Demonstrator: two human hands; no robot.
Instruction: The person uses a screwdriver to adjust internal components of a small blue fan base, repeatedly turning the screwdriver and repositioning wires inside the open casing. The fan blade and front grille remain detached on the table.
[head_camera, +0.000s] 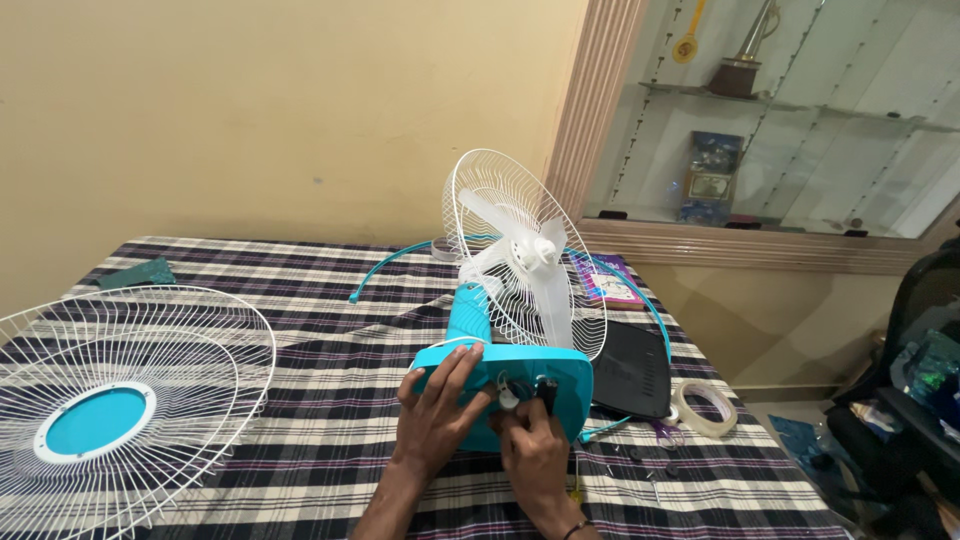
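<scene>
Head view: a blue fan base (545, 375) stands near the front edge of the bench (330, 340), toward its right side, with the white blades (520, 255) and rear grille (500, 200) rising behind it. The left hand (440, 405) lies open, fingers spread flat on the base's left part. The right hand (535, 450) is curled, fingertips pinching a small black knob (546, 392) on the base's front. A loose front grille (110, 390) lies at the left edge. A tape roll (706, 407) sits by the right edge.

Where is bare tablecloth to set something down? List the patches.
Free: the checked cloth between the loose front grille and the left hand, and the far strip along the wall. Crowded: right of the fan base, with black box, tape roll and small screws.
</scene>
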